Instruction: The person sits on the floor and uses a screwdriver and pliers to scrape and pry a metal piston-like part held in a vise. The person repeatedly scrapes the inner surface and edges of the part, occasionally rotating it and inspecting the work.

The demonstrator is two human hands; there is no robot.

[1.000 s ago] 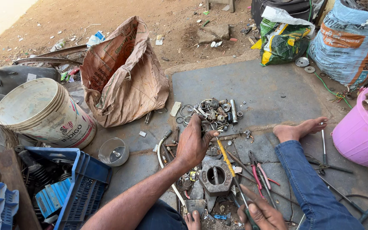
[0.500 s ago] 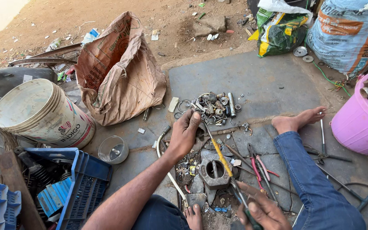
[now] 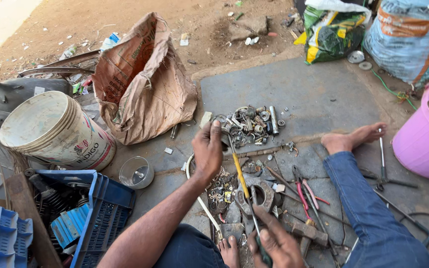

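Left hand (image 3: 207, 149) pinched on a small metal part (image 3: 220, 120) above the parts pile (image 3: 249, 124); right hand (image 3: 276, 245) clamped on a screwdriver (image 3: 239, 171). Blue crate (image 3: 100, 208) holds engine parts; white bucket (image 3: 55, 129) tipped over

The person's left hand (image 3: 208, 150) is raised at the end of a bare forearm that stretches forward from the lower left, its back turned toward the camera and its fingers (image 3: 216, 130) curled shut around something small. The right hand (image 3: 276, 244) sits low near the bottom edge, knuckles up, fingers closed in a grip. A bare right foot (image 3: 349, 139) lies extended ahead, and toes of the left foot (image 3: 229, 248) show beside the right hand.
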